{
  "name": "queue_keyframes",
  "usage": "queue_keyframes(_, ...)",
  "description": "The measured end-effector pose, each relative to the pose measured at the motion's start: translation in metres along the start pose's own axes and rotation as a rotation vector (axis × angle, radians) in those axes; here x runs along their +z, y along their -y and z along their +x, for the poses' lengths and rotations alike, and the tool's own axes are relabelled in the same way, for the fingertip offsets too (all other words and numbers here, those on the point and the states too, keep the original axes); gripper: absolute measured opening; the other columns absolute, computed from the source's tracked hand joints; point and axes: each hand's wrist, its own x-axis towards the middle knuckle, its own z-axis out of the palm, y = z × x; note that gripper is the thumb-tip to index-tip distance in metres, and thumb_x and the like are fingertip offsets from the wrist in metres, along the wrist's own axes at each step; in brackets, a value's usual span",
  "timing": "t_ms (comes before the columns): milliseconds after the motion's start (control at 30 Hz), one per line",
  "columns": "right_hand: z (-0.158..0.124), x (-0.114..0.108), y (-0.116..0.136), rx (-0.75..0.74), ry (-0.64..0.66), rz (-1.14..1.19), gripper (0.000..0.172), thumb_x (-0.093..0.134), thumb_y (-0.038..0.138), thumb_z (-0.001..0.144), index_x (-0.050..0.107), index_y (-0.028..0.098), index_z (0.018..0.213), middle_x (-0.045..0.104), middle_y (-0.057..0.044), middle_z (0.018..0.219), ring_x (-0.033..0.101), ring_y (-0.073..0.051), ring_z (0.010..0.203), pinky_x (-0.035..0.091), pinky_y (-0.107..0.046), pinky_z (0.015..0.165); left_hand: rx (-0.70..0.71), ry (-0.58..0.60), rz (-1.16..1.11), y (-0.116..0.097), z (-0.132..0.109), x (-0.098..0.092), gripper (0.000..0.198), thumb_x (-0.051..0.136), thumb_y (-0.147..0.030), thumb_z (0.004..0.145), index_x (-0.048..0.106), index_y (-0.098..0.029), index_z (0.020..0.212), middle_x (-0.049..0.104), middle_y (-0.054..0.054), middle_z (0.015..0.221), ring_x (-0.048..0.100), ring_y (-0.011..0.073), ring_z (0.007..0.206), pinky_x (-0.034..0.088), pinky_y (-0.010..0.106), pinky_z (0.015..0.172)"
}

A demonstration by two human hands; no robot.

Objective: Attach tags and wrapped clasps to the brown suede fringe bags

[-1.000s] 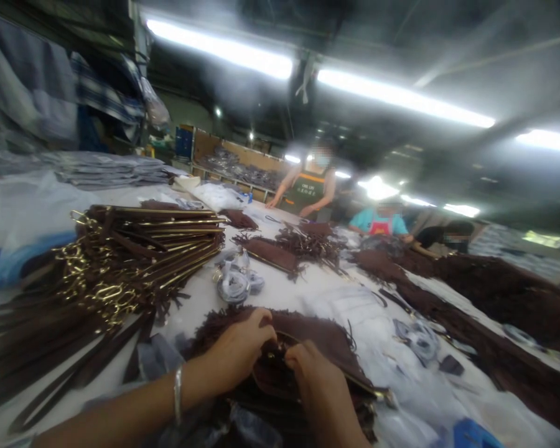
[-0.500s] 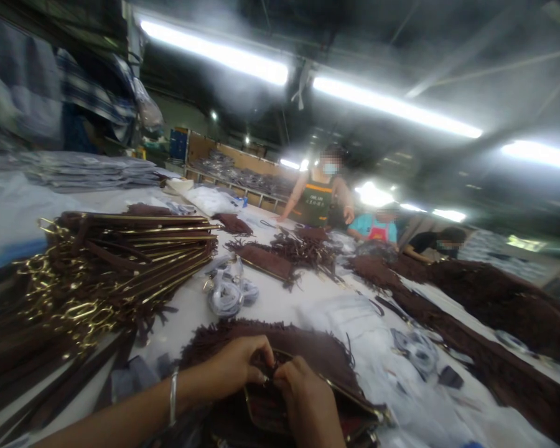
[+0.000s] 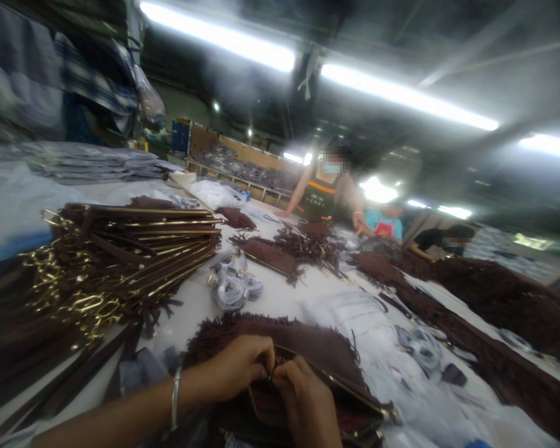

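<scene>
A dark brown fringed bag with gold-coloured edging lies in front of me, its mouth gaping toward me. At the opening, my left hand, with a silvery bangle on its wrist, pinches with thumb and fingers. My right hand is closed right beside it, over the mouth of the bag. The fingertips of both hands meet at a small dark spot on the bag's edge. What lies between them is too small and blurred to name.
A pile of brown bags with gold frames and clasps spreads at the left. Clear-wrapped coils lie beyond my bag. White plastic sheeting and a long brown heap stretch along the right. A masked person stands across the table.
My left fingers have drawn together, closer to the right fingertips. The view has shifted slightly. The person across the table has moved an arm a little.
</scene>
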Motion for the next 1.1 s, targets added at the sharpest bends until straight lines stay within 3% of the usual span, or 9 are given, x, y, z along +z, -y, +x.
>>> queue_keyframes(200,-0.001,0.004,0.006,0.067,0.028,0.047,0.015,0.052,0.018,0.091,0.064,0.022,0.083,0.064,-0.001,0.084,0.064,-0.015,0.075,0.041,-0.021,0.069,-0.008,0.050,-0.025,-0.001,-0.006,-0.010,0.027,0.066,-0.005,0.061,0.071,-0.018,0.084,0.065,-0.003,0.084,0.059,0.0145,0.079,0.040,0.021,0.068)
queue_keyframes(433,0.006,-0.004,0.008,0.222,0.099,0.238,0.011,0.055,0.015,0.084,0.063,0.022,0.081,0.066,0.002,0.079,0.062,-0.015,0.075,0.039,-0.023,0.068,0.032,0.016,-0.001,0.005,-0.004,-0.009,0.025,0.069,-0.003,0.061,0.073,-0.018,0.080,0.064,-0.004,0.080,0.059,0.0131,0.078,0.040,0.020,0.067)
queue_keyframes(867,0.014,-0.011,0.013,0.254,0.121,0.326,0.011,0.057,0.014,0.080,0.063,0.022,0.076,0.068,0.003,0.077,0.063,-0.015,0.076,0.040,-0.022,0.069,0.001,0.016,-0.002,0.005,0.002,-0.008,0.015,0.062,-0.005,0.063,0.070,-0.017,0.068,0.063,-0.002,0.075,0.059,0.0142,0.075,0.042,0.021,0.066)
queue_keyframes(933,0.014,-0.013,0.015,0.229,0.136,0.291,0.012,0.056,0.013,0.079,0.062,0.023,0.079,0.068,0.004,0.079,0.064,-0.015,0.077,0.040,-0.022,0.069,0.009,0.017,0.007,0.006,0.001,-0.007,0.014,0.060,-0.007,0.065,0.068,-0.017,0.071,0.063,-0.001,0.077,0.059,0.0147,0.075,0.041,0.022,0.066)
queue_keyframes(1100,-0.001,-0.023,0.001,-0.004,0.171,0.053,0.030,0.053,0.011,0.073,0.060,0.026,0.098,0.067,0.002,0.084,0.064,-0.017,0.079,0.044,-0.025,0.071,0.080,0.003,-0.022,0.005,-0.010,-0.008,0.011,0.054,-0.011,0.076,0.060,-0.019,0.080,0.060,-0.002,0.081,0.055,0.0147,0.078,0.039,0.023,0.070)
